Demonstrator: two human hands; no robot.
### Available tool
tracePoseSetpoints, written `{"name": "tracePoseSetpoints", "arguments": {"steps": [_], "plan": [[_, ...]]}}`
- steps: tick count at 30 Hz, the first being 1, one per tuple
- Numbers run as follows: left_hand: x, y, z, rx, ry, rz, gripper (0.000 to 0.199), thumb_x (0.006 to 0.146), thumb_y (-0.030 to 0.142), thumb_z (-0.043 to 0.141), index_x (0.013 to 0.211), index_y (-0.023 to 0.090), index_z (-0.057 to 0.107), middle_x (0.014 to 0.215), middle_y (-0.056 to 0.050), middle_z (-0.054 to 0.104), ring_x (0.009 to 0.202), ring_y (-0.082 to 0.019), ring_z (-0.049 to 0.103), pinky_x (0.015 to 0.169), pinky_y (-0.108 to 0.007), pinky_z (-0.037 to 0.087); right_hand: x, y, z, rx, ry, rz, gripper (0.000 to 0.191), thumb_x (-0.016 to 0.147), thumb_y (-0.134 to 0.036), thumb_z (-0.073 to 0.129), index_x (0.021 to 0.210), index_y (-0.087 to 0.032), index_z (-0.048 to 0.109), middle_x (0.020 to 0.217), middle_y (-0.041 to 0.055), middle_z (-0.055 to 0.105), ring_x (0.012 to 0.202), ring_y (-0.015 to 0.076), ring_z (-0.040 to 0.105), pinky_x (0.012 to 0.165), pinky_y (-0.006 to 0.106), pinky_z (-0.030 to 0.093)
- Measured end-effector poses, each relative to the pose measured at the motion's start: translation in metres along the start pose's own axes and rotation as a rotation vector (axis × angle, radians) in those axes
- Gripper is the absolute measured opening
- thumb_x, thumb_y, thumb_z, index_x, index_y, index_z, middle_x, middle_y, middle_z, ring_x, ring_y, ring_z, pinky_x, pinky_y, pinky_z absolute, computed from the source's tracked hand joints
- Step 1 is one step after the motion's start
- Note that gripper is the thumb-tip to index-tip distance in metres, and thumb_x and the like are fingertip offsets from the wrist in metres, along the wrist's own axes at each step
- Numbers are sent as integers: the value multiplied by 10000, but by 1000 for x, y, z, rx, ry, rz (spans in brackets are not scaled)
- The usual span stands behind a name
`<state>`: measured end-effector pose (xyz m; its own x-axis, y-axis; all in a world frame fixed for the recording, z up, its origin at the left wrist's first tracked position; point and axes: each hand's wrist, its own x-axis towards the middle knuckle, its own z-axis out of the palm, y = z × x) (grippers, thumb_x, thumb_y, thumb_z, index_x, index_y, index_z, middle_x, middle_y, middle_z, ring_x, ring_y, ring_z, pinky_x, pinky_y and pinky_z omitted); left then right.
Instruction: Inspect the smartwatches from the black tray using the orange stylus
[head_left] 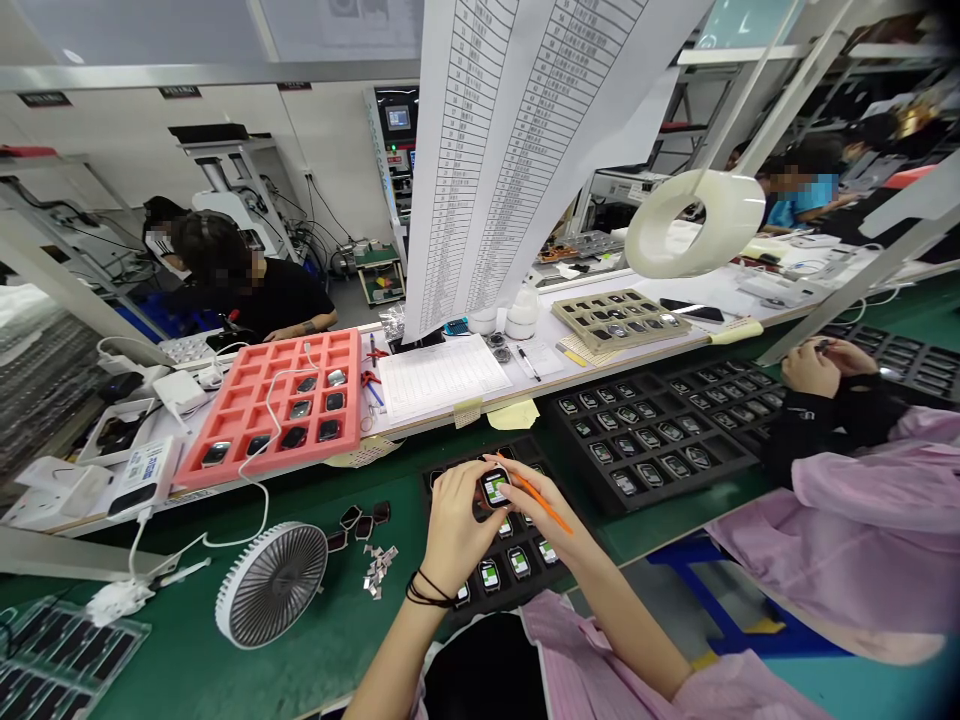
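Observation:
A square smartwatch without straps (pixel 495 487), its screen lit green and white, is held up between my two hands. My left hand (pixel 459 525) grips it from the left side, with dark bands round the wrist. At its right edge, the fingers of my right hand (pixel 541 502) touch the watch. An orange pen-like tool (pixel 541 497) lies along that hand, tucked between the fingers. Beneath both hands sits a black foam tray (pixel 480 600) with several lit watches in its slots; my hands and arms hide part of it.
To the left stand a round white fan (pixel 271 585), some loose dark watch frames and small silvery pieces (pixel 379 570). Black watch trays (pixel 652 435) lie to the right, near a co-worker's hands (pixel 825 367). A pink foam tray (pixel 277 400) rests on the shelf; a tape roll (pixel 695 223) and paper sheets hang ahead.

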<state>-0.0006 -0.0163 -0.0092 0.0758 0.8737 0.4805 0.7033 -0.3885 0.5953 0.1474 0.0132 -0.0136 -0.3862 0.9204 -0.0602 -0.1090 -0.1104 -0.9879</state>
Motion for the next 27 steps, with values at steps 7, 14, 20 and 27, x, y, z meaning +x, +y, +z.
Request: {"name": "tracePoseSetpoints", "arguments": {"steps": [7, 14, 20, 27], "plan": [[1, -1, 1, 7, -2, 5, 429, 749, 129, 678, 1139, 225, 529, 1116, -63, 655, 1047, -246, 602, 889, -411, 451, 3, -5, 3, 10, 0, -37, 404, 776, -358, 694, 1171, -281, 651, 896, 31, 672, 913, 232, 622, 874, 383, 494], [0, 0, 4, 17, -20, 17, 436, 758, 197, 716, 1148, 220, 522, 1126, -67, 656, 1059, -249, 598, 897, -418, 445, 5, -3, 3, 32, 105, -8, 328, 836, -448, 604, 1066, -240, 712, 1003, 64, 670, 904, 228, 602, 754, 329, 497], [0, -2, 3, 16, -10, 9, 428, 766, 196, 706, 1150, 228, 522, 1137, -73, 652, 1073, -257, 594, 909, -428, 443, 1, -2, -3, 13, 27, 13, 379, 820, -378, 630, 1188, -287, 652, 837, 15, 601, 742, 165, 524, 681, 285, 465], [1, -2, 3, 8, -10, 8, 410, 774, 205, 696, 1146, 231, 524, 1128, -77, 654, 1066, -264, 598, 902, -440, 448, 3, -3, -4, -60, 21, -33, 379, 820, -366, 619, 1187, -279, 652, 699, -10, 519, 697, 170, 493, 717, 317, 457]]}}
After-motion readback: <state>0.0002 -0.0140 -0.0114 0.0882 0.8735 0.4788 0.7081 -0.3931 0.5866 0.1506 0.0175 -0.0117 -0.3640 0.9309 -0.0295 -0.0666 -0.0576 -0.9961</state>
